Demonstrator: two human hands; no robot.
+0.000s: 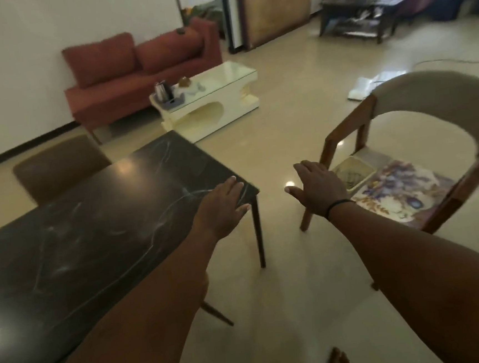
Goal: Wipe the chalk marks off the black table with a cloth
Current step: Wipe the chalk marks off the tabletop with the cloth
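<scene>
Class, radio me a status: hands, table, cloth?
Left hand open, flat on black table. Right hand open, reaching toward chair. Chalk marks unwiped; no cloth held.

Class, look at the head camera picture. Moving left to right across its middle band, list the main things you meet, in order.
brown chair → black table → left hand → right hand → patterned cloth on the grey-backed chair

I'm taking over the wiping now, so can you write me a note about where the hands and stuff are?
Left hand: open, flat over the black table's near right corner, holding nothing.
Right hand: open, reaching toward the chair, holding nothing.
Patterned cloth: lies on the chair seat.
Done: nothing visible; chalk marks smear the tabletop.
Left: pick up the cloth, probably with the right hand, and wipe the marks.
</scene>
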